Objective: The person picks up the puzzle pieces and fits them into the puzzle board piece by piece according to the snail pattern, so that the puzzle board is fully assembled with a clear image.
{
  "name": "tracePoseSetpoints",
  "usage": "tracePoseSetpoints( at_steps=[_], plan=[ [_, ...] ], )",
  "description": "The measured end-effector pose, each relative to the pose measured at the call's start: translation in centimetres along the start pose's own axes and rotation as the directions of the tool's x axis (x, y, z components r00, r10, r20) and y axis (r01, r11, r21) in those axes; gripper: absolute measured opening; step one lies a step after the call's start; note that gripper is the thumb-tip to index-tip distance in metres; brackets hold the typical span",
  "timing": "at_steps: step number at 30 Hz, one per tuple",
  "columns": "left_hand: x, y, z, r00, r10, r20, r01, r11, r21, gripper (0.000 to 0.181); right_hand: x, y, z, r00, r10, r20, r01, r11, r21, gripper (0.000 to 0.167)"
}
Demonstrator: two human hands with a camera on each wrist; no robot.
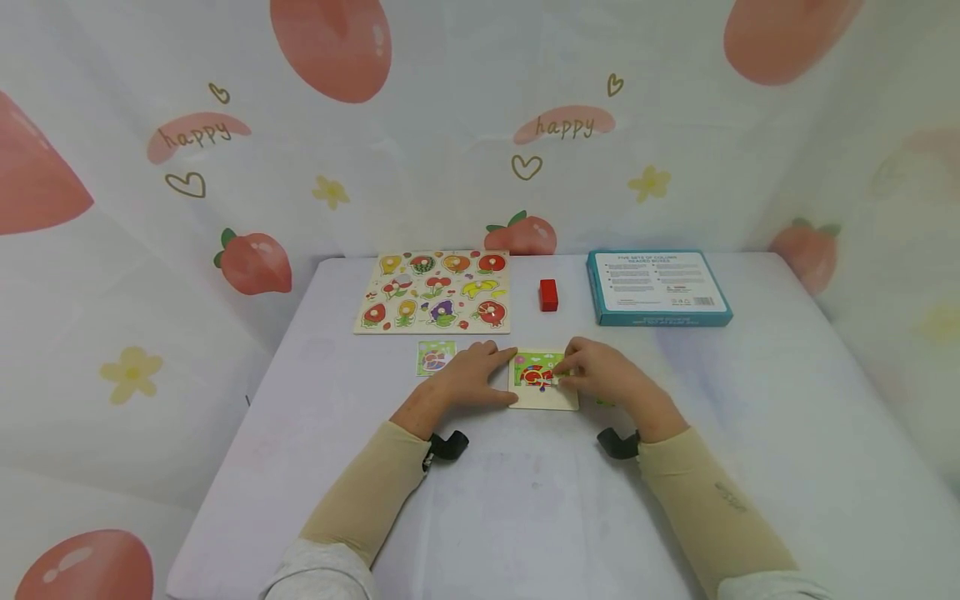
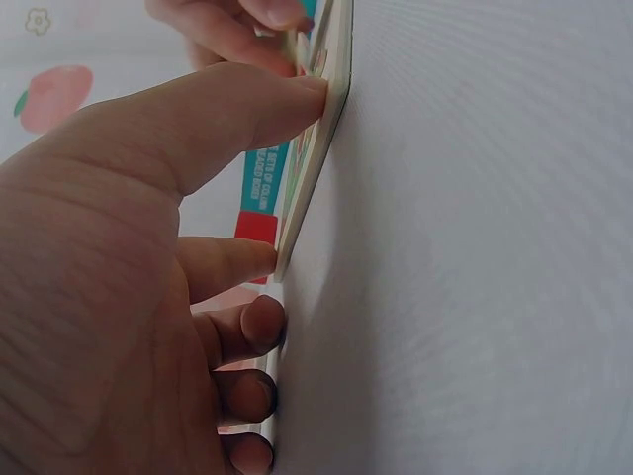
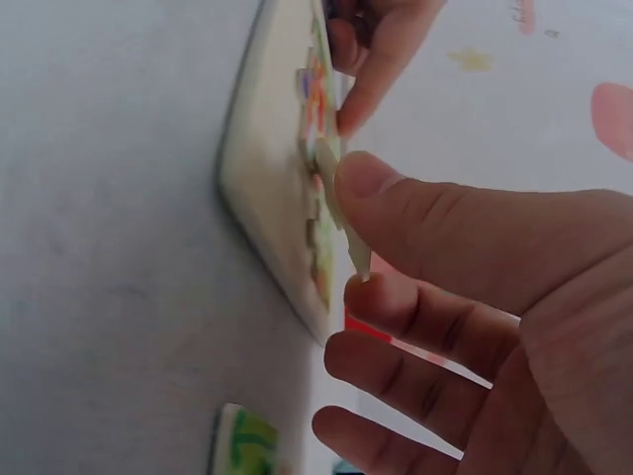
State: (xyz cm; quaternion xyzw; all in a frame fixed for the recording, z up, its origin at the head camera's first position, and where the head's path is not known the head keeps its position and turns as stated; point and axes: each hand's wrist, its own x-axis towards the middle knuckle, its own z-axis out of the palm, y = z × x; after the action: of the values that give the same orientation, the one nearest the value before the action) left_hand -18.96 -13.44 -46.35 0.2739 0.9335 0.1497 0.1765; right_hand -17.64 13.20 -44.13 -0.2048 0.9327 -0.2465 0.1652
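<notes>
A small wooden puzzle board [image 1: 546, 401] with a red and green picture lies on the table in the head view. My left hand [image 1: 470, 375] touches its left side, thumb and index finger spread apart near the corners. Over the board's right part, my right hand [image 1: 606, 372] pinches a thin pale puzzle piece [image 3: 341, 210] between thumb and index finger. The right wrist view shows this piece tilted at the board's surface; its picture side is hidden. A square picture piece [image 1: 436, 357] lies left of the board, and a green piece [image 3: 249, 443] lies partly under my right hand.
Behind the board is a larger fruit peg puzzle [image 1: 420, 325]. A red block [image 1: 549, 295] stands to its right, then a blue and white flat box [image 1: 663, 287] near the back edge. A pale cloth covers the table [image 1: 510, 517]; a fruit-print curtain [image 1: 442, 167] hangs behind.
</notes>
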Motion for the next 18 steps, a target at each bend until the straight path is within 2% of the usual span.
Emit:
tracePoseSetpoints(
  at_steps=[9,18],
  plan=[
    [0.11,-0.09,0.09,1.0,-0.003,-0.001,0.003,1.0,-0.004,0.086,0.27,0.28,0.67,0.999,-0.045,-0.022,0.044,0.998,-0.034,0.02],
    [0.08,-0.03,0.06,1.0,0.007,-0.003,-0.007,1.0,0.012,0.086,0.28,0.59,0.46,1.0,-0.002,0.004,0.002,1.0,0.009,0.026]
  ],
)
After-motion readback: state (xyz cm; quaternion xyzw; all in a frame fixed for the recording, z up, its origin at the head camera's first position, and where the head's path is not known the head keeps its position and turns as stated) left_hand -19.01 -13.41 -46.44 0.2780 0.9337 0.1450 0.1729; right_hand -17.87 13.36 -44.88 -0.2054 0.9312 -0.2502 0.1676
